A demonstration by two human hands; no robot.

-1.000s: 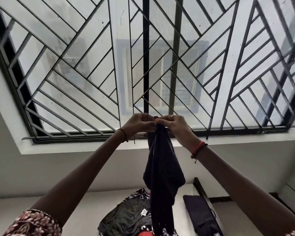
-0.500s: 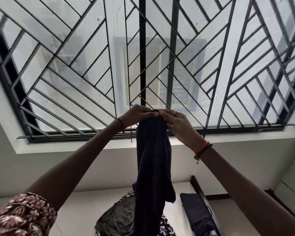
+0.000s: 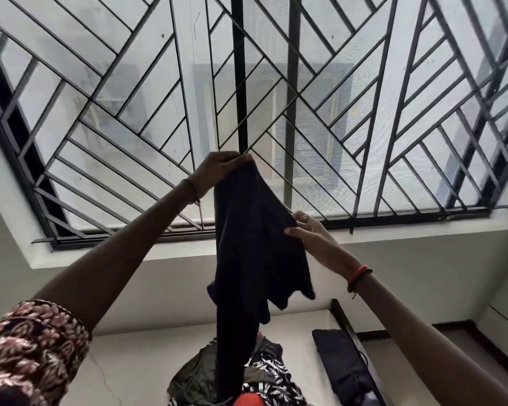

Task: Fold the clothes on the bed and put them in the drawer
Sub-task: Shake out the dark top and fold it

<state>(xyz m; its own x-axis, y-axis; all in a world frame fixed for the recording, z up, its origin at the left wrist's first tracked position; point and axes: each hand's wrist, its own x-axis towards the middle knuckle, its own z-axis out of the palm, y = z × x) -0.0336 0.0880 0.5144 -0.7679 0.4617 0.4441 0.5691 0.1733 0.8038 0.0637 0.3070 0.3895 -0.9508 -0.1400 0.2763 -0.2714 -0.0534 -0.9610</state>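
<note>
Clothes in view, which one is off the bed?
The dark navy garment, held up by the left hand and right hand; the other clothes lie on the bed.

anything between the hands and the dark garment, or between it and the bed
Nothing: the left hand and right hand both grip the dark garment. Under its hanging end a pile of clothes lies on the bed. No drawer is in view.

Garment (image 3: 252, 244) hangs before window grille (image 3: 129, 112), above clothes pile (image 3: 217, 376).
</note>
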